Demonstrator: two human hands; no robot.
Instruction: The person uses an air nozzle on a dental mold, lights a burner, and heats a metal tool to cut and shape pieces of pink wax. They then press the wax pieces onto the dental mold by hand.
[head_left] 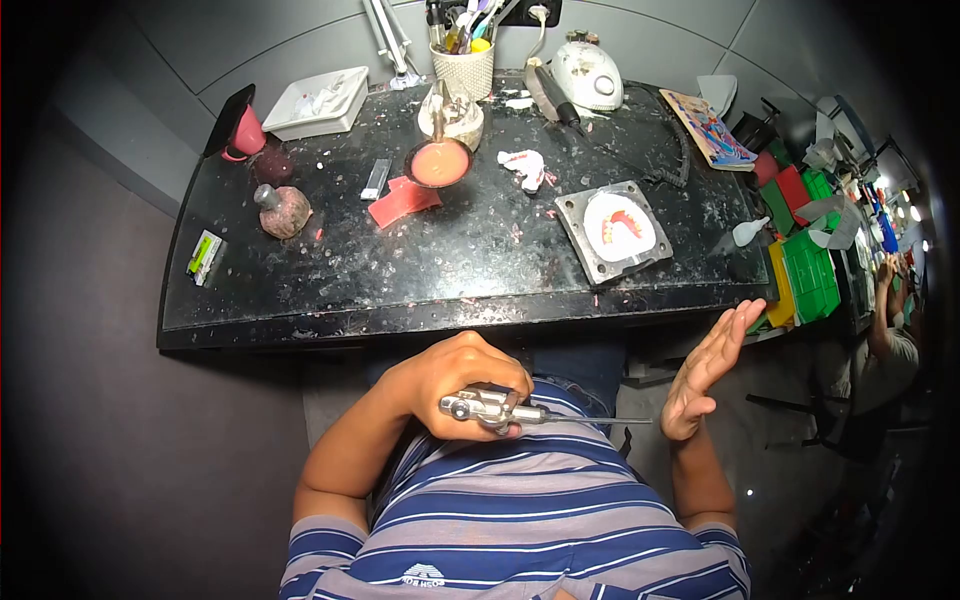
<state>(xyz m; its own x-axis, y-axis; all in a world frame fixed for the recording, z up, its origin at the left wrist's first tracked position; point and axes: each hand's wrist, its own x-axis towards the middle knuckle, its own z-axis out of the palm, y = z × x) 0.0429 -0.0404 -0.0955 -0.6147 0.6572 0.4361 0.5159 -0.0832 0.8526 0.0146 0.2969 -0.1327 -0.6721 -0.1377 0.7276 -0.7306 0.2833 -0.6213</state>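
Observation:
My left hand (450, 375) is wrapped round a metal air blow gun (487, 408) in front of my striped shirt. Its thin nozzle points right, the tip close to the heel of my right hand. That right hand (707, 375) is raised with fingers stretched out and holds nothing, just off the table's front edge. Beyond it on the black table (400, 285) lies a square metal flask (580, 245), with white plaster and a red, arch-shaped dental piece (625, 228) in it.
A dark ladle (440, 163) of pink liquid stands mid-table, beside pink wax sheets (405, 203). Around are a pinkish round pot (285, 212), a white tray (345, 103), a tool cup (465, 73), a white motor unit (588, 78) and green bins (810, 275). Another person (885, 340) is far right.

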